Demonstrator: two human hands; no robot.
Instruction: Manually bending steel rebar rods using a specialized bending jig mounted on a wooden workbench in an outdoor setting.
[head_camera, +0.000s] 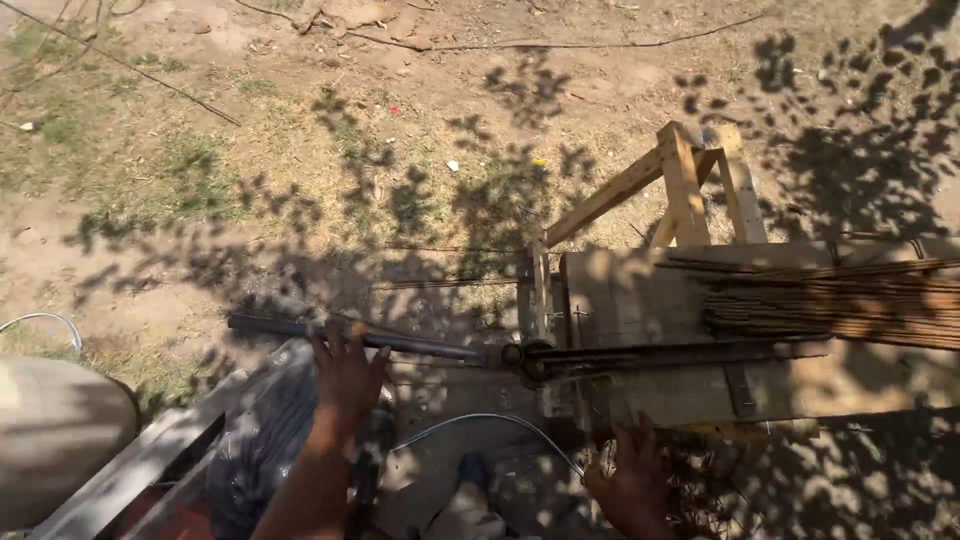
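Head view: left hand (345, 375), fingers spread and laid over a long dark metal lever bar (350, 337), grips it near mid-length. The bar runs level from the left to a round pivot (525, 357) at the edge of a weathered wooden workbench (640, 300). Right hand (632, 480) rests lower at the bench's near edge in deep shade; how far it is closed cannot be told. A bundle of thin rusty steel rods (840, 300) lies along the bench top to the right. A pale timber trestle (685, 185) stands behind on dry grassy ground (250, 150).
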